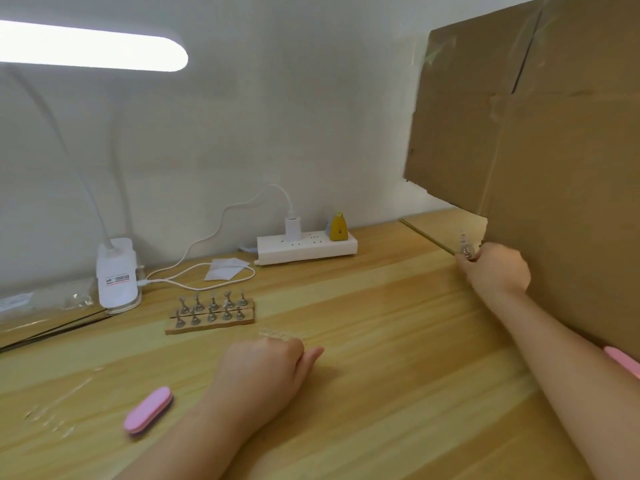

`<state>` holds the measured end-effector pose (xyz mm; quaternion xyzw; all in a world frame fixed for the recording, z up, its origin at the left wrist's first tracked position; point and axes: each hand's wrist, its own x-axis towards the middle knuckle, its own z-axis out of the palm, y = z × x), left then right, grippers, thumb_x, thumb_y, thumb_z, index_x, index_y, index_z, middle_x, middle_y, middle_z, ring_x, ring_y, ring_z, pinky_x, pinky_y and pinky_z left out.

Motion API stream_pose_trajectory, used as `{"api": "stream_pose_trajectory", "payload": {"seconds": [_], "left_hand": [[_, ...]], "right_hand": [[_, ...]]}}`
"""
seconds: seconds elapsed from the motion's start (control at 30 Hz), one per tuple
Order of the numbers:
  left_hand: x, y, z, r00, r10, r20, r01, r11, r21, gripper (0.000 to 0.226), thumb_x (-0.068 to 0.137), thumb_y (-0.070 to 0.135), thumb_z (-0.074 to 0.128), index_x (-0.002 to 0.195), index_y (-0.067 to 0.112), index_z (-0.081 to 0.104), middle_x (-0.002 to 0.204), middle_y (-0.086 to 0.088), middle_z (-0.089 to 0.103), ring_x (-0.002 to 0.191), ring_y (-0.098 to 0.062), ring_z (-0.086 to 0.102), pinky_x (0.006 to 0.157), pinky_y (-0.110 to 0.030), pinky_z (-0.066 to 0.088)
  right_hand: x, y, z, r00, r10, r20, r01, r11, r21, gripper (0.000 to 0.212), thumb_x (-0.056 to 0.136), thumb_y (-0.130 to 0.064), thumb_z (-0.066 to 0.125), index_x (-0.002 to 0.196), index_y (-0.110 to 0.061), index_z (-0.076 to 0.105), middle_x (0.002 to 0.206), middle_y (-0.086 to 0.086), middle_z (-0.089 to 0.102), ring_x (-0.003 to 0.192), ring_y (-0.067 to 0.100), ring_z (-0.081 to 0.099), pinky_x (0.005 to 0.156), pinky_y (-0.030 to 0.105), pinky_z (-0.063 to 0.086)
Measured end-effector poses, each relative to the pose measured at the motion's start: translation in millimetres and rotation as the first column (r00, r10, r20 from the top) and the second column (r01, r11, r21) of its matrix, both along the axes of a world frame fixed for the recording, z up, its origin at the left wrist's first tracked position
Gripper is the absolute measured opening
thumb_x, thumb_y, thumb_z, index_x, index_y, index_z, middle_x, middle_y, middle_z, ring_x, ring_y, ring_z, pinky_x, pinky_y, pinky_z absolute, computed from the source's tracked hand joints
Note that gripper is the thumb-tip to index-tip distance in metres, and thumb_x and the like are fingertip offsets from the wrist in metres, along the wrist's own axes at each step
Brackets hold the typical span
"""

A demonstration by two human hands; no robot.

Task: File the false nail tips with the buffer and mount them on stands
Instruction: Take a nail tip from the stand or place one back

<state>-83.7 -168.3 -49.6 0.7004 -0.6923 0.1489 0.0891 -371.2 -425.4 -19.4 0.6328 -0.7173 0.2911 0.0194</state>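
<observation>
Ten small metal stands (pixel 211 308) are being counted, 2 rows of 5, upright on 2 wooden strips (pixel 207 323) mid-counter. Two pink buffers are being seen: one oval block (pixel 149 409) lying flat near the left forearm, another (pixel 623 363) partly hidden at the right edge beside the cardboard sheet (pixel 540 140). The left hand (pixel 266 368) is being rested knuckles-up on the wooden counter (pixel 398 341), fingers curled over a clear strip of nail tips (pixel 273 332); grip can't be confirmed. The right hand (pixel 495 268) is being stretched far fwd, fingers pinched round one metal stand (pixel 464 245). 1 white power strip (pixel 306 247) is being kept by the wall.
</observation>
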Motion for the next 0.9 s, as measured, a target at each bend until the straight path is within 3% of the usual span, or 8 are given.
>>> {"api": "stream_pose_trajectory", "payload": {"seconds": [0.2,0.37,0.43,0.5,0.6,0.73,0.83,0.9], "left_hand": [[2.3,-1.9,-6.6,0.999,0.002,-0.054,-0.004,0.999,-0.049,0.059,0.09,0.065,0.005,0.075,0.023,0.044,0.072,0.006,0.059,0.069,-0.015,0.06,0.053,-0.027,0.031],[-2.0,1.4,-1.5,0.995,0.005,-0.103,-0.017,0.993,-0.116,0.072,0.08,0.066,-0.011,0.075,0.024,0.047,0.071,0.006,0.061,0.067,-0.016,0.06,0.052,-0.027,0.033],[-3.1,3.1,2.0,0.992,0.002,-0.127,-0.019,0.991,-0.132,0.075,0.08,0.067,-0.013,0.072,0.024,0.048,0.068,0.005,0.061,0.063,-0.017,0.061,0.05,-0.027,0.032],[-4.0,4.8,6.1,0.994,0.014,-0.109,-0.024,0.995,-0.096,0.07,0.092,0.065,0.004,0.062,0.021,0.05,0.053,0.005,0.057,0.047,-0.016,0.057,0.042,-0.024,0.031],[-3.1,2.9,6.9,0.999,0.001,-0.041,-0.006,0.993,-0.114,0.056,0.092,0.053,0.031,0.049,0.021,0.048,0.038,0.006,0.046,0.031,-0.015,0.046,0.034,-0.019,0.024],[-1.9,2.4,0.4,0.99,-0.038,-0.139,0.014,0.985,-0.17,0.052,0.095,0.059,0.024,0.064,0.023,0.046,0.055,0.006,0.056,0.05,-0.018,0.055,0.041,-0.024,0.023],[-3.3,0.2,2.8,0.997,0.01,-0.082,-0.022,0.989,-0.143,0.055,0.092,0.06,0.012,0.068,0.023,0.045,0.055,0.009,0.044,0.052,-0.015,0.045,0.041,-0.024,0.018],[-2.6,-1.7,3.6,0.999,0.017,-0.048,-0.022,0.993,-0.118,0.055,0.092,0.06,0.009,0.068,0.023,0.043,0.053,0.009,0.038,0.051,-0.014,0.041,0.042,-0.025,0.017]], "right_hand": [[-0.9,-5.8,4.3,0.998,0.068,0.015,-0.07,0.967,0.243,0.049,0.076,-0.058,0.07,0.072,-0.009,0.067,0.077,0.011,0.066,0.074,0.029,0.063,0.054,0.029,0.042],[-9.6,-3.0,4.8,0.958,0.258,0.124,-0.279,0.939,0.202,0.032,0.079,-0.041,0.068,0.055,-0.019,0.067,0.056,-0.003,0.067,0.062,0.018,0.064,0.062,0.033,0.054],[-11.5,-3.3,2.1,0.938,0.291,0.19,-0.33,0.918,0.22,0.025,0.078,-0.038,0.065,0.057,-0.025,0.068,0.054,-0.003,0.066,0.061,0.019,0.064,0.062,0.035,0.054],[-10.5,-6.8,3.0,0.947,0.267,0.179,-0.31,0.905,0.292,0.017,0.079,-0.039,0.06,0.07,-0.03,0.07,0.056,-0.003,0.067,0.063,0.018,0.064,0.059,0.032,0.05],[-0.2,-14.9,8.8,0.978,0.187,0.089,-0.207,0.89,0.406,0.027,0.079,-0.045,0.055,0.086,-0.019,0.061,0.066,-0.003,0.069,0.068,0.017,0.065,0.062,0.028,0.047],[6.3,-16.2,9.0,0.988,0.142,0.06,-0.154,0.881,0.447,0.043,0.077,-0.052,0.052,0.104,-0.019,0.057,0.087,-0.001,0.067,0.082,0.019,0.063,0.07,0.031,0.049],[6.0,-1.4,3.6,0.982,0.185,0.036,-0.183,0.885,0.428,0.065,0.081,-0.057,0.052,0.131,-0.016,0.045,0.117,0.004,0.061,0.105,0.026,0.058,0.08,0.036,0.048],[10.9,14.0,2.2,0.973,0.232,-0.009,-0.211,0.898,0.387,0.068,0.085,-0.052,0.052,0.14,-0.014,0.037,0.125,0.008,0.058,0.112,0.029,0.055,0.079,0.036,0.047]]}}
